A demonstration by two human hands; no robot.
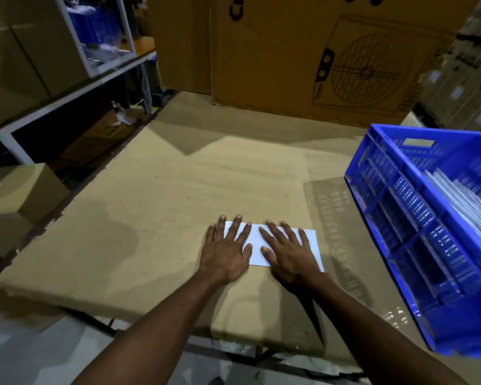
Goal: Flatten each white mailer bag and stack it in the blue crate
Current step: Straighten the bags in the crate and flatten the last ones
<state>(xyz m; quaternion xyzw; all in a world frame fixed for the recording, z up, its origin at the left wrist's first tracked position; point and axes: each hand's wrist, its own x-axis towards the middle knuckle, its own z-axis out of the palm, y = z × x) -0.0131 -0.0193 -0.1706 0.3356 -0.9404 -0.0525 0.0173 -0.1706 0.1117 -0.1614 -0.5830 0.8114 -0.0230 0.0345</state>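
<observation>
While flat on cardboard, mailer bag (257, 241) pressed by left hand (226, 252), right hand (288, 252).

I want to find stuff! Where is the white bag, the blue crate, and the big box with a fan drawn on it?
white mailer bag (254, 240): head view, on the bare strip between the two hands.
blue crate (400, 187): head view, on its left side wall.
fan box (289, 65): head view, on its plain brown front.

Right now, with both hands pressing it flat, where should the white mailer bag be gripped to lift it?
Probably by its right short edge, coming from the right. The white mailer bag lies flat on the cardboard surface under the left hand and right hand; that end shows bare past the fingers and faces the blue crate.
</observation>
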